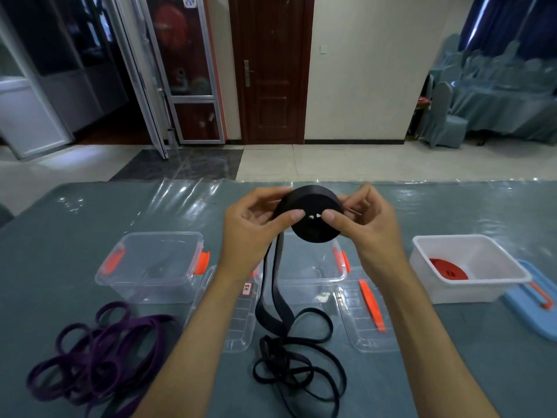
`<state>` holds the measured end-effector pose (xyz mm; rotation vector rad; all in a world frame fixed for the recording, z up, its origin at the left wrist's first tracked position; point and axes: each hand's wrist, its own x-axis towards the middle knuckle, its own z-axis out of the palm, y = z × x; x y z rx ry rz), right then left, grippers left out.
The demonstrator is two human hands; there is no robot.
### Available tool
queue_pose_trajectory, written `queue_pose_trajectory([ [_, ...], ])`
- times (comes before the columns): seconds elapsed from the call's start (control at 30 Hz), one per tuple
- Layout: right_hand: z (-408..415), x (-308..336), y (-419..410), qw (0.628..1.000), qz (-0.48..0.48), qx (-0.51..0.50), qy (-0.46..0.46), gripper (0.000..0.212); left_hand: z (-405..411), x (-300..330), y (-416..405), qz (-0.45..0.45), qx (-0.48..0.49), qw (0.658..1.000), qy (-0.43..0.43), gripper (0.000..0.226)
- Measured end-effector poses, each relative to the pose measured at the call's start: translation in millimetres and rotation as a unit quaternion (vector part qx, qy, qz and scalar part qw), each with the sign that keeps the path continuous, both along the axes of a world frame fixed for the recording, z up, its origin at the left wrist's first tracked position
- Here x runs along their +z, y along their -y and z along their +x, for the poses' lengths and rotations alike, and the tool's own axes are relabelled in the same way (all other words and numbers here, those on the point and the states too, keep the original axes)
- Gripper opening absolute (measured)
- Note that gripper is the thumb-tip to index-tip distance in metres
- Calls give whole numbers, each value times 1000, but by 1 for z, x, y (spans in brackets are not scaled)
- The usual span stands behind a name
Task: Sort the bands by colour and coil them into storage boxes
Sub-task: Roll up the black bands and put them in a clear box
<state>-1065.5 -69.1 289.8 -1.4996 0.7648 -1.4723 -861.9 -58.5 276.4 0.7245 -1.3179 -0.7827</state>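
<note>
A black coil is held above the counter between both hands, its flat face turned toward the camera. The left hand is curled round the coil's left side, thumb pressed on the face and fingers wrapped behind the rim. The right hand is closed on the coil's right side, its thumb laid on the face and its fingers bent behind the edge. The thumb tips are set near each other, apart, on either side of the coil's centre. From the coil's left edge the loose black band is hung down to the counter, where it is heaped in tangled loops. Purple bands are piled at the near left. A clear box is seen left of the hands, and a second clear box directly beneath them. At the right, a red coil is lain in a white box, which is stood beside a blue lid.
</note>
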Motion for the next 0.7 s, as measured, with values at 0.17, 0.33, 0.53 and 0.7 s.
queue_pose_trajectory([
  [0.17,0,-4,1,999,3,-3,34,42,1,0,3,23,-32,999,11,29],
  [0.33,0,-7,4,999,-11,13,-42,40,0,-4,1,27,-4,1000,-4,19],
  [0.53,7,-14,10,999,30,2,10,37,5,-9,2,28,-38,999,22,42],
  [0.7,3,-14,15,999,14,15,-31,45,8,-16,6,44,-19,999,4,30],
])
